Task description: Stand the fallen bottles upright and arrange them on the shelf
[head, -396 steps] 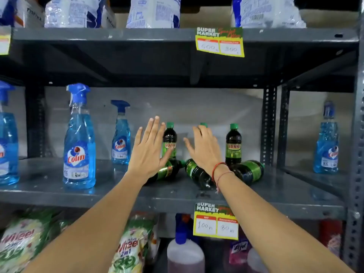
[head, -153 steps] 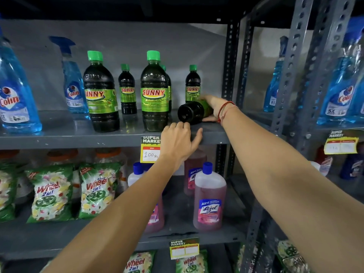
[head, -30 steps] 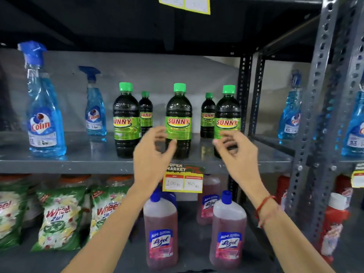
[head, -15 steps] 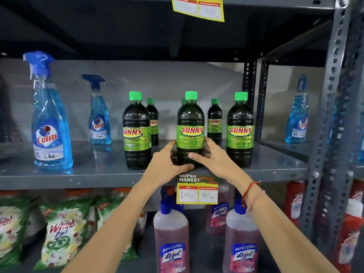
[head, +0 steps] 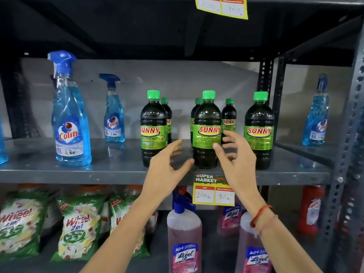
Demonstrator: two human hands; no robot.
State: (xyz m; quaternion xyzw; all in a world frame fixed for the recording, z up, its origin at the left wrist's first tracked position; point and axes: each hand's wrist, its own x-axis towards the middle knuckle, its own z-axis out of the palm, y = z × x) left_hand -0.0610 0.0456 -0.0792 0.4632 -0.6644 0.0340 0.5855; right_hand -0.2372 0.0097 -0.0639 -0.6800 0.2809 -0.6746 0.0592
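Observation:
Several dark Sunny bottles with green caps stand upright on the grey shelf (head: 49,171). In the front row are a left bottle (head: 153,128), a middle bottle (head: 206,123) and a right bottle (head: 259,129); smaller-looking ones (head: 228,117) stand behind them. My left hand (head: 167,170) is open just left of the middle bottle's base, fingers spread. My right hand (head: 234,158) is open just right of that bottle, partly in front of it, holding nothing. No bottle lies on its side.
Blue Colin spray bottles (head: 71,119) stand at the shelf's left and another (head: 317,119) in the right bay. A yellow price tag (head: 213,191) hangs from the shelf edge. Below are Wheel detergent packs (head: 78,227) and pink Lizol bottles (head: 184,241). A steel upright (head: 267,81) bounds the right.
Half a second ago both hands clasped the middle Sunny bottle near its base; now they have let go and spread apart beside it. The bottle stays upright.

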